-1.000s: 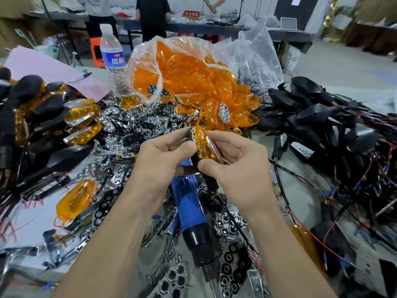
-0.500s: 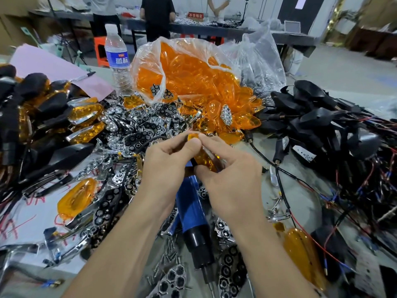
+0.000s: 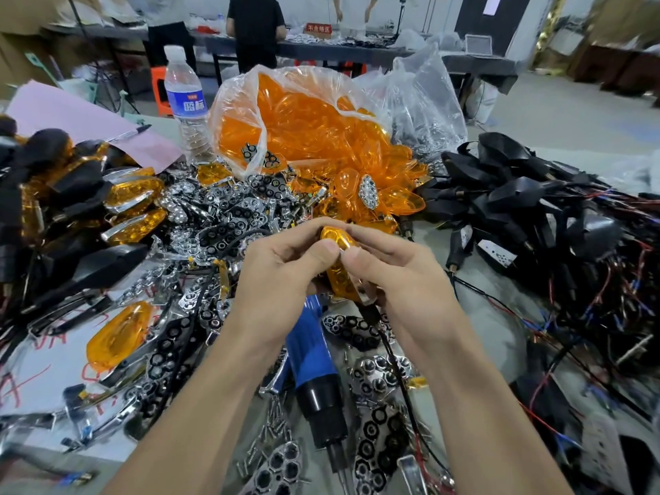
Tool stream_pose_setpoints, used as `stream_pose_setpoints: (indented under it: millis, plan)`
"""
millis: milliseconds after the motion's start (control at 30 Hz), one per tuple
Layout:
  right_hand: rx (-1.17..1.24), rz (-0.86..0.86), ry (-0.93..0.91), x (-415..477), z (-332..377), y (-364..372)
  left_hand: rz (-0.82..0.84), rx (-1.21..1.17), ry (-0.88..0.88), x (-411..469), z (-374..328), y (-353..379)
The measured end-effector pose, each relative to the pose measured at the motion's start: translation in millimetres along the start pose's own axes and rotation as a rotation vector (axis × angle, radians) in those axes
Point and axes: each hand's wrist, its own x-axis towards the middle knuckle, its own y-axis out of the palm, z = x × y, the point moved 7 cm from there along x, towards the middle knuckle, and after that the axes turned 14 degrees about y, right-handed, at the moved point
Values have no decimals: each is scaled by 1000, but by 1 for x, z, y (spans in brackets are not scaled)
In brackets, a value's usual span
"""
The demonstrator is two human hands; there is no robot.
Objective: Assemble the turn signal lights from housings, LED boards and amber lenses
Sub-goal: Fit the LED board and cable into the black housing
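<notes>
Snapping an amber lens (image 3: 337, 241) home, just above the desk (image 3: 493, 301).
Pinched between left hand (image 3: 282, 269) and right hand (image 3: 396, 276), set close together, thumbs bearing on its face, probably to seat it squarely.

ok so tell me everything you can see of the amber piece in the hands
The amber lens is translucent orange plastic, elongated, with a faceted rounded top. It is held nearly upright, pinched between the left hand and right hand, both thumbs on its face. A black cable trails from its lower end.
</notes>
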Motion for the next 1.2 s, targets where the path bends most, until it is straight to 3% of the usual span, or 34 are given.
stream_pose_setpoints:
  millis: [167,467,733,933,1067,1200]
  plan:
    - [88,-7,-33,1,-2,-3,-55,-69,-21,-3,-3,0]
    - [23,-48,-96,-2,5,-3,-69,-98,-12,-4,-2,7]
    - [-326,-54,59,1,-4,-3,-137,-12,1,-6,7,-1]
    - [-378,-147,-163,-8,15,1,-93,125,14,-4,1,-6]
    - [-334,-185,-249,-12,23,-5,16,-1,-41,0,-1,-3]
    - [-331,-180,-261,-14,23,-4,-38,-59,-42,-1,-2,-3]
